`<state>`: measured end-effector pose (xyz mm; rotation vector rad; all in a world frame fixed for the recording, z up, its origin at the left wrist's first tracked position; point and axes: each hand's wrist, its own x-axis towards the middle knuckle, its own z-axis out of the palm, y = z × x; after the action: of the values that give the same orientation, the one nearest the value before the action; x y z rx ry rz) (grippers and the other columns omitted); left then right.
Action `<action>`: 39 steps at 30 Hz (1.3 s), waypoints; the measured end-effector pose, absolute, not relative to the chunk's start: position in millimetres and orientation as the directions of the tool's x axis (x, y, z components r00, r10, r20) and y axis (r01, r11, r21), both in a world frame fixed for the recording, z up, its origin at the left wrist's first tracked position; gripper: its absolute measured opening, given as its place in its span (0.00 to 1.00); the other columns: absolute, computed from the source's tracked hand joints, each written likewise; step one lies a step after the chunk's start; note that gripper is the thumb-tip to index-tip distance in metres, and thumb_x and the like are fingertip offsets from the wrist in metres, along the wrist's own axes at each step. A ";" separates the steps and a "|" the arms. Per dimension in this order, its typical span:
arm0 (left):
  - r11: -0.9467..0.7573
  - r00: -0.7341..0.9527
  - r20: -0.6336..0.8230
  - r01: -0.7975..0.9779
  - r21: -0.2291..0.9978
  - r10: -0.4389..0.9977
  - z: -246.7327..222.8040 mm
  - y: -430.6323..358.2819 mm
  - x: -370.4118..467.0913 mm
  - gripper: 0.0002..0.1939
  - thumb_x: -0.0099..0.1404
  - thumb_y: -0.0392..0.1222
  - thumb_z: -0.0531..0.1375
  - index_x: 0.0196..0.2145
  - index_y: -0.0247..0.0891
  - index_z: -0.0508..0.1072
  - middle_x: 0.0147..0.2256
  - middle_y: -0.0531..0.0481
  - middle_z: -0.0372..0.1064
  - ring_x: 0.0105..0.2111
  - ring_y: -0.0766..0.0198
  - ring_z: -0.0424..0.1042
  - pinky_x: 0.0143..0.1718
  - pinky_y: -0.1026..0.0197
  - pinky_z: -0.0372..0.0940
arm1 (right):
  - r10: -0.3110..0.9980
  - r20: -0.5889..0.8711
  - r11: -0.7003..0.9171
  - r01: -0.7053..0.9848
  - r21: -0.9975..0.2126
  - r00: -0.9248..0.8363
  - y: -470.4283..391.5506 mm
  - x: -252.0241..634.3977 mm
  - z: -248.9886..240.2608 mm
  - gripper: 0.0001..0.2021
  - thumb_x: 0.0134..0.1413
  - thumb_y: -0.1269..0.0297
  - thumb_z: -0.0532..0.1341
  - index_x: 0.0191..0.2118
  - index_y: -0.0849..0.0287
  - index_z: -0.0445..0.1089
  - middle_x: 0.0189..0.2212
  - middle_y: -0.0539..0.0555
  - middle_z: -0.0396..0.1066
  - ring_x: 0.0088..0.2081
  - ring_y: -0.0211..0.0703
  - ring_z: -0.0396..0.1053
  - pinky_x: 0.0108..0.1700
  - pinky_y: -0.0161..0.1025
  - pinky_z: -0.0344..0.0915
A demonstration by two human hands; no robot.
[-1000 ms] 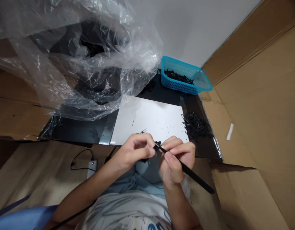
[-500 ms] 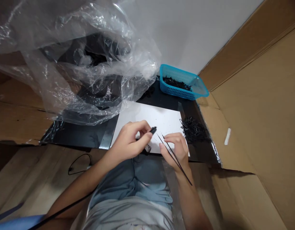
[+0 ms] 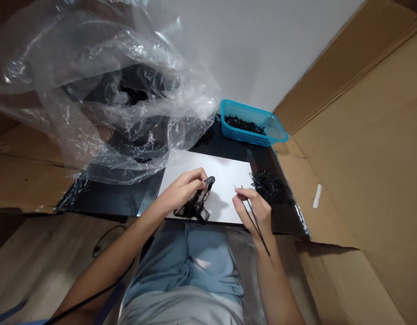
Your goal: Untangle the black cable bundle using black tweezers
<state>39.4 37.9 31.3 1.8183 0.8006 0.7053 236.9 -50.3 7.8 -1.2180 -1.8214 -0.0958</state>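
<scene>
My left hand [image 3: 189, 184] pinches a small black plastic piece [image 3: 210, 180] between thumb and fingers, above a white sheet [image 3: 225, 174]. Just under that hand, a heap of black looped parts [image 3: 194, 208] lies at the sheet's near edge, partly covered by the fingers. My right hand [image 3: 253, 205] is closed round black tweezers [image 3: 254, 221], whose tips stand slightly apart over the sheet with nothing visible between them. The tweezers and the black piece do not touch. Tiny dark specks are scattered on the sheet.
Right of the sheet sits a pile of black looped parts [image 3: 271, 186]. A blue basket [image 3: 254, 135] with black pieces stands at the back. Clear plastic wrap [image 3: 133, 119] covers the left side. Cardboard walls [image 3: 364, 135] border the black table [image 3: 106, 198].
My hands have moved apart, the tweezers going right, away from the black piece. The piece has turned in my left hand, and the heap below now shows more.
</scene>
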 end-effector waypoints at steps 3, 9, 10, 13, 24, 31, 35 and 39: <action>-0.288 0.596 0.142 0.156 0.945 0.790 36.9 36.3 38.4 0.07 0.59 0.40 0.46 0.27 0.38 0.59 0.26 0.51 0.66 0.26 0.65 0.65 0.30 0.64 0.62 | 0.687 0.706 0.540 0.768 -0.343 -0.169 -47.2 235.1 10.6 0.10 0.56 0.76 0.58 0.42 0.56 0.64 0.29 0.51 0.68 0.31 0.41 0.67 0.34 0.38 0.65; -0.452 0.593 0.255 0.208 0.868 0.764 46.3 29.1 50.3 0.03 0.57 0.37 0.54 0.27 0.37 0.63 0.22 0.56 0.61 0.24 0.67 0.60 0.27 0.65 0.53 | 0.701 0.662 0.532 0.812 -0.241 -0.263 -45.1 226.1 9.1 0.09 0.55 0.78 0.55 0.39 0.58 0.63 0.29 0.53 0.65 0.32 0.44 0.64 0.35 0.40 0.61; -0.485 0.601 0.270 0.228 0.844 0.752 46.1 28.5 53.1 0.02 0.56 0.35 0.55 0.26 0.36 0.63 0.21 0.56 0.59 0.23 0.68 0.58 0.27 0.65 0.52 | 0.693 0.664 0.533 0.820 -0.209 -0.282 -45.4 225.2 9.2 0.09 0.55 0.79 0.55 0.39 0.58 0.64 0.29 0.53 0.64 0.32 0.44 0.63 0.35 0.40 0.60; -0.528 0.601 0.285 0.275 0.803 0.747 43.0 28.6 58.6 0.04 0.53 0.32 0.54 0.24 0.36 0.62 0.19 0.58 0.56 0.20 0.70 0.54 0.25 0.64 0.47 | 0.672 0.658 0.551 0.824 -0.136 -0.340 -46.9 224.7 10.7 0.11 0.53 0.80 0.54 0.39 0.58 0.64 0.28 0.53 0.65 0.32 0.45 0.62 0.34 0.40 0.58; -0.464 0.565 0.254 0.265 0.845 0.785 36.9 28.0 55.7 0.02 0.53 0.33 0.54 0.24 0.36 0.64 0.19 0.58 0.57 0.20 0.70 0.56 0.25 0.65 0.49 | 0.683 0.610 0.568 0.818 -0.096 -0.402 -50.7 222.4 12.4 0.10 0.53 0.79 0.53 0.37 0.59 0.66 0.29 0.54 0.66 0.31 0.44 0.61 0.33 0.39 0.57; -0.242 0.504 0.141 0.140 0.960 0.852 36.8 41.7 32.3 0.07 0.57 0.41 0.57 0.27 0.35 0.67 0.21 0.55 0.63 0.21 0.68 0.61 0.23 0.66 0.53 | 0.820 0.474 0.435 0.888 -0.148 -0.322 -44.0 246.9 -5.9 0.07 0.60 0.74 0.51 0.42 0.60 0.63 0.31 0.55 0.69 0.34 0.44 0.67 0.38 0.38 0.63; -0.088 0.510 0.072 0.006 0.996 0.857 39.2 44.4 17.2 0.09 0.58 0.44 0.58 0.26 0.35 0.68 0.18 0.56 0.61 0.17 0.72 0.55 0.19 0.67 0.47 | 0.887 0.335 0.361 0.930 -0.071 -0.319 -26.1 266.4 -10.0 0.11 0.54 0.77 0.51 0.41 0.62 0.65 0.34 0.58 0.70 0.37 0.49 0.65 0.39 0.41 0.60; 0.039 0.545 0.019 -0.094 0.995 0.838 49.7 42.1 10.9 0.11 0.56 0.45 0.60 0.24 0.34 0.67 0.16 0.57 0.59 0.14 0.75 0.48 0.17 0.67 0.41 | 0.920 0.212 0.336 0.942 0.010 -0.330 -10.0 273.3 0.7 0.12 0.50 0.80 0.53 0.38 0.61 0.69 0.32 0.59 0.70 0.36 0.52 0.61 0.35 0.43 0.54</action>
<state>10.9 42.1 49.7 1.3473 0.7129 0.8164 273.3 -10.0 0.7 -1.7080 -2.4257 -0.1954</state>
